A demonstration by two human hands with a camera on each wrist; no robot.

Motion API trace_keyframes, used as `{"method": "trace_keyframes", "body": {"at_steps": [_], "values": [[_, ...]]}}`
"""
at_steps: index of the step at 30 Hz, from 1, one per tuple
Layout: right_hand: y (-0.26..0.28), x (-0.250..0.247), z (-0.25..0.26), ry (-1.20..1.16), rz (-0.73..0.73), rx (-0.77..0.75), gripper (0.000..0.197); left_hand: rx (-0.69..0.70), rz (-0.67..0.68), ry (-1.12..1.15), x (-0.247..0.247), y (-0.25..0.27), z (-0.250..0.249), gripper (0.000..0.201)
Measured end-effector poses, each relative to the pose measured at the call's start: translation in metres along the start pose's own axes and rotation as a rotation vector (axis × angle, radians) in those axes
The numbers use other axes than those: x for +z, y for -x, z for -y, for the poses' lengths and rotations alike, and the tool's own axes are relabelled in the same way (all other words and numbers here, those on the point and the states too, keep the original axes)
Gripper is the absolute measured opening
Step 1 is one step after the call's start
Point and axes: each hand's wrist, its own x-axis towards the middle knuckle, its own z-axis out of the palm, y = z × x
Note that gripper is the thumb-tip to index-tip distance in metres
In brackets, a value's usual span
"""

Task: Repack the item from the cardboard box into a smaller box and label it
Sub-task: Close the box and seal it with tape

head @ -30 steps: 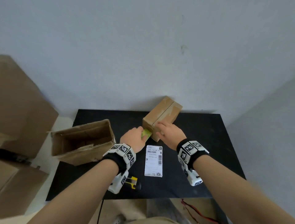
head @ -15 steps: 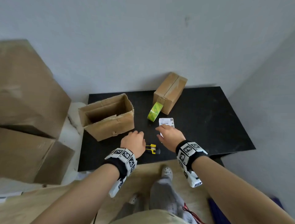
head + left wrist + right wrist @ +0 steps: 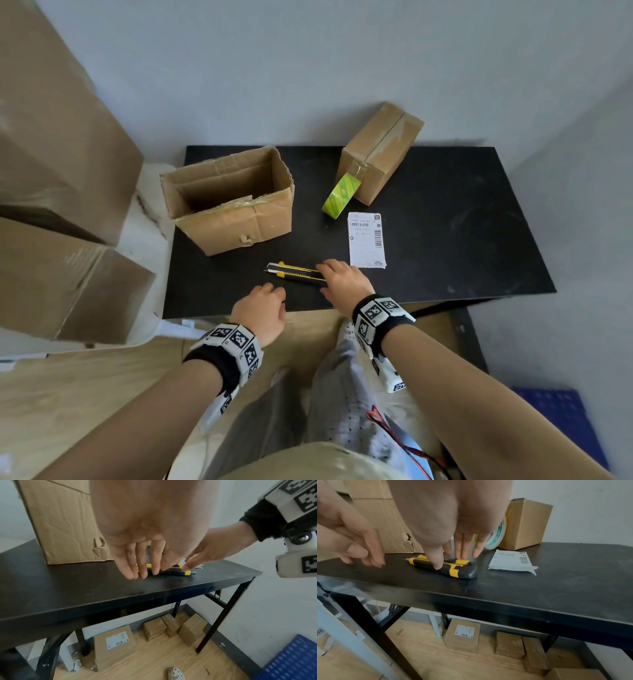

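Right hand (image 3: 344,282): fingers straight, touching utility knife (image 3: 294,271); not gripping.
Left hand (image 3: 262,313): relaxed, empty.
Advice: grip handle, blade away from fingers.

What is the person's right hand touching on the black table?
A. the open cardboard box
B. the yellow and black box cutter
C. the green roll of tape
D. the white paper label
B. The right hand has its fingertips on the yellow and black box cutter lying on the black table, while the tape, label and open box sit apart from it.
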Motion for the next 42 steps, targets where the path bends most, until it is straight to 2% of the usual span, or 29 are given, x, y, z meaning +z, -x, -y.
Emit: {"method": "trace_keyframes", "body": {"at_steps": [10, 14, 17, 19, 27, 32, 37, 42], "values": [[-0.017, 0.009, 0.007, 0.024, -0.002, -0.020, 0.055, -0.052, 0.067, 0.011, 0.009, 0.001, 0.008, 0.026], [-0.017, 0.004, 0.010, -0.111, 0.024, 0.041, 0.045, -0.083, 0.071, 0.010, 0.008, -0.003, 0.004, 0.025], [-0.010, -0.009, 0.001, -0.201, 0.048, 0.100, 0.045, -0.084, 0.076, 0.025, 0.001, -0.009, -0.004, 0.022], [0.000, -0.020, -0.010, -0.231, 0.013, 0.145, 0.038, -0.073, 0.068, 0.025, -0.006, -0.014, -0.011, 0.021], [0.029, -0.069, -0.059, -0.316, -0.147, 0.264, 0.032, -0.014, -0.085, 0.131, -0.046, -0.058, -0.052, 0.024], [0.015, -0.086, -0.086, -0.360, -0.158, 0.342, 0.029, -0.109, -0.210, 0.292, -0.066, -0.094, -0.081, 0.041], [-0.008, -0.100, -0.107, -0.316, -0.125, 0.240, 0.021, -0.202, -0.305, 0.412, -0.086, -0.128, -0.098, 0.045], [-0.023, -0.114, -0.118, -0.262, -0.110, 0.178, 0.021, -0.170, -0.249, 0.466, -0.096, -0.159, -0.099, 0.044]]}}
